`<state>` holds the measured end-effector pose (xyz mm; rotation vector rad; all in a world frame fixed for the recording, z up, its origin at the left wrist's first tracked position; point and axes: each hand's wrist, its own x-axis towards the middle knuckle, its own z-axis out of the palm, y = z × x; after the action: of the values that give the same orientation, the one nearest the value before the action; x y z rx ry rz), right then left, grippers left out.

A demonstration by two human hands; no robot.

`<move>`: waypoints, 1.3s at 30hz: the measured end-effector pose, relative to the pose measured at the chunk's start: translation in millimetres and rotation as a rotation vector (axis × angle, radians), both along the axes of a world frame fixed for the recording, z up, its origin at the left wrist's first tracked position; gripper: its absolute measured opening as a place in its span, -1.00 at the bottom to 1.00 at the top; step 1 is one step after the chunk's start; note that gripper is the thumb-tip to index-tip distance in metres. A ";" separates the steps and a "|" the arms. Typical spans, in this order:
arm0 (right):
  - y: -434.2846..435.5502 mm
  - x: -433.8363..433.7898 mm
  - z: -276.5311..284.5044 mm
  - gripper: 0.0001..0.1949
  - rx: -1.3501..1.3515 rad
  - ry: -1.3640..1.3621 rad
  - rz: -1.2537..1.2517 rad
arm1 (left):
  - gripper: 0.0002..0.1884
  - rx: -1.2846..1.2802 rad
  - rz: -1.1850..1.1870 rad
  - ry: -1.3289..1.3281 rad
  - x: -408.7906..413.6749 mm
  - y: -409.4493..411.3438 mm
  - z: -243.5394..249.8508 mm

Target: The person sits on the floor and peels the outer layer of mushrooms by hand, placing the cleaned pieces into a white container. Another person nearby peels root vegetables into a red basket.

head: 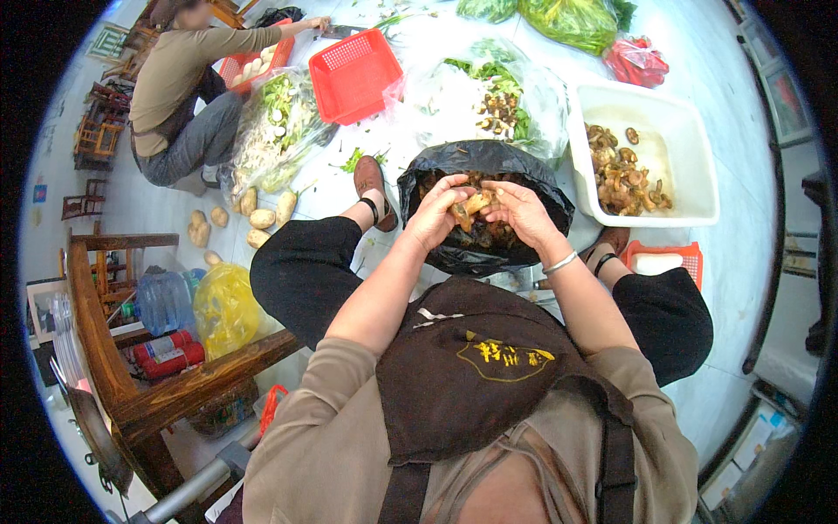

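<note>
Over the mouth of a black plastic bag (pixel 484 259) full of brown mushrooms, my two hands come together. Brown mushroom pieces (pixel 473 204) are pinched between the fingers of my left hand (pixel 435 213) and my right hand (pixel 520 211). A metal bangle rings my right wrist. More dark mushrooms lie deep in the bag, partly hidden by my hands. To the right of the bag stands a white plastic tub (pixel 694 157), with a heap of mushrooms (pixel 625 173) along its left side.
A clear bag (pixel 546 105) of cut mushrooms and greens lies beyond the black bag. Farther left are a red basket (pixel 357 78), a bag of vegetable trimmings (pixel 281 124) and several potatoes (pixel 262 219). A co-worker (pixel 190 92) crouches there, one hand near a cleaver (pixel 342 31). A wooden frame (pixel 203 370) stands at my left.
</note>
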<state>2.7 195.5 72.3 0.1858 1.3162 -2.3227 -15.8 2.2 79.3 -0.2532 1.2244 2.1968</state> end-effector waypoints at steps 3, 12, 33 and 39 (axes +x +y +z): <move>3.9 -4.2 8.2 -0.68 0.156 0.081 0.066 | -0.52 -0.146 -0.054 0.133 -4.5 -1.6 1.3; -6.8 -2.8 7.9 -0.75 0.722 0.439 0.096 | -0.43 -0.689 -0.310 0.611 -3.3 5.3 13.2; -8.1 -11.1 46.5 -0.73 0.474 0.258 0.254 | -0.61 -0.130 -0.093 0.314 -16.9 -9.5 14.6; 0.1 -14.6 27.0 -0.73 0.398 0.110 0.302 | -0.68 -0.597 -0.183 0.656 -9.9 -1.5 24.5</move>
<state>-11.9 195.6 99.3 -0.0177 1.7218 -1.8282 -25.7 0.7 103.7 0.3698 2.1535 1.7473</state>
